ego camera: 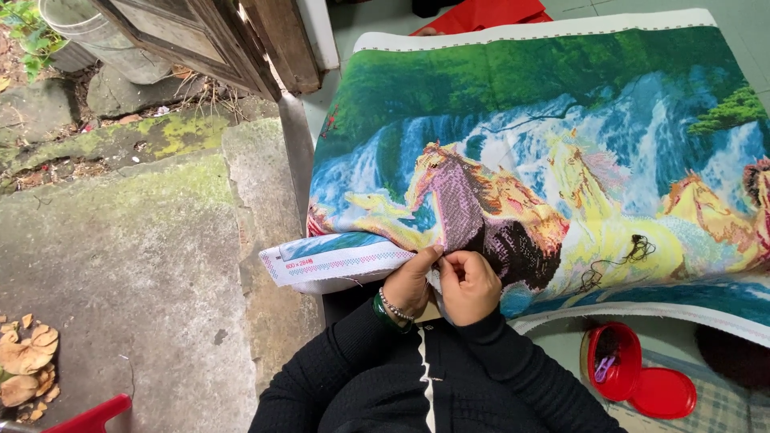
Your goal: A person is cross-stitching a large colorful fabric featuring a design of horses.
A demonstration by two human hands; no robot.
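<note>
A large cross-stitch canvas (553, 144) printed with horses and a waterfall lies spread across my lap and beyond. My left hand (409, 282), wearing a bead bracelet and a green bangle, pinches the near edge of the cloth by the dark stitched patch. My right hand (469, 282) is closed right beside it, fingertips touching the same fold of fabric; a needle or thread in it is too small to make out. A tangle of dark thread (634, 250) lies on the canvas to the right. Black sleeves cover both arms.
A red round box (613, 361) with its lid (662, 393) open beside it sits at lower right, holding small items. Mossy stone paving (136, 240) lies to the left, with a wooden door frame (265, 48) above and dried leaves (24, 361) at lower left.
</note>
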